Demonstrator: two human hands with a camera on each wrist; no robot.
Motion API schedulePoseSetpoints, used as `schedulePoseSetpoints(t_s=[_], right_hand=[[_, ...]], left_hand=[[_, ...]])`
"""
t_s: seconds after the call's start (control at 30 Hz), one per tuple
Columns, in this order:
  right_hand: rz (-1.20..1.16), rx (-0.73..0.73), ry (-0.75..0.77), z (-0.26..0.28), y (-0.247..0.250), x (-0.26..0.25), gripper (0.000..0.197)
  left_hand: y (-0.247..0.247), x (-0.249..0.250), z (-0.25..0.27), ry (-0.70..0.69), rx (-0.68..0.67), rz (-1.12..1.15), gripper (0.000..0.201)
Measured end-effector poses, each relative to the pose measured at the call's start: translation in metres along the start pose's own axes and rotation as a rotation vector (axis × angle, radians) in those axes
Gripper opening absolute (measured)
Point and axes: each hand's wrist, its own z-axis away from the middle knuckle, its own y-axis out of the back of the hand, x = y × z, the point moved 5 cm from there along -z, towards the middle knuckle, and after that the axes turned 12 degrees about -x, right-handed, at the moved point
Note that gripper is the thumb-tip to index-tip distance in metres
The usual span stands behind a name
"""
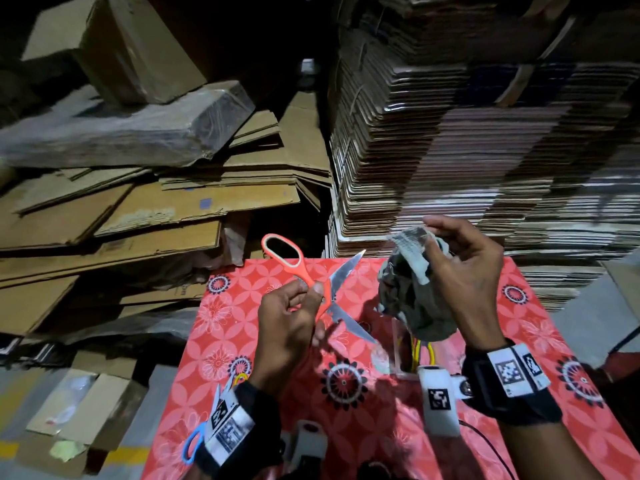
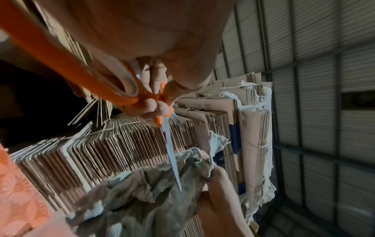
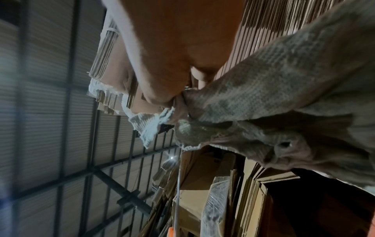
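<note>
**Hands above a red table (image 1: 363,427)**

From the head, the left hand (image 1: 289,327) gripped orange scissors (image 1: 337,277) near the pivot, blades splayed, over the table. Beside them the right hand (image 1: 465,271) pinched a bunched grey rag (image 1: 412,303). From the left wrist, one blade crossed in front of the rag, stacked cardboard (image 2: 121,144) behind. From the right wrist, the thumb pressed the rag's folds.

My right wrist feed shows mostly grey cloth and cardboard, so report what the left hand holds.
Observer: The left hand grips orange-handled steel scissors near the pivot, blades spread open.
Operator: Give the blades' position against the crumpled grey woven cloth.
Observer: Head view shows a gap; the cloth hangs from the right hand, just right of them.
Operator: Report what lies underneath.
Observer: A red flower-patterned table cover.
</note>
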Motion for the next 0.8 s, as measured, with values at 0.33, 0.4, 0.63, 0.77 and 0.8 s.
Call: schedulePoseSetpoints(t_s=[0.33, 0.4, 0.63, 0.77, 0.8], right_hand=[[0.186, -0.046, 0.242, 0.037, -0.053, -0.039, 0.021], [0.209, -0.047, 0.256, 0.043, -0.062, -0.038, 0.021], [0.295, -0.092, 0.256, 0.039, -0.063, -0.038, 0.017], [0.320, -0.167, 0.249, 0.045, -0.075, -0.045, 0.013], [0.304, -0.177, 0.238, 0.046, -0.076, -0.043, 0.013]], left_hand=[[-0.010, 0.006, -0.003, -0.056, -0.051, -0.024, 0.031], [-0.010, 0.007, -0.002, -0.051, -0.038, 0.015, 0.027], [0.000, 0.007, 0.001, -0.159, 0.040, -0.258, 0.026], [-0.003, 0.013, 0.002, -0.202, 0.015, -0.276, 0.019], [-0.003, 0.013, 0.002, -0.200, 0.002, -0.273, 0.017]])
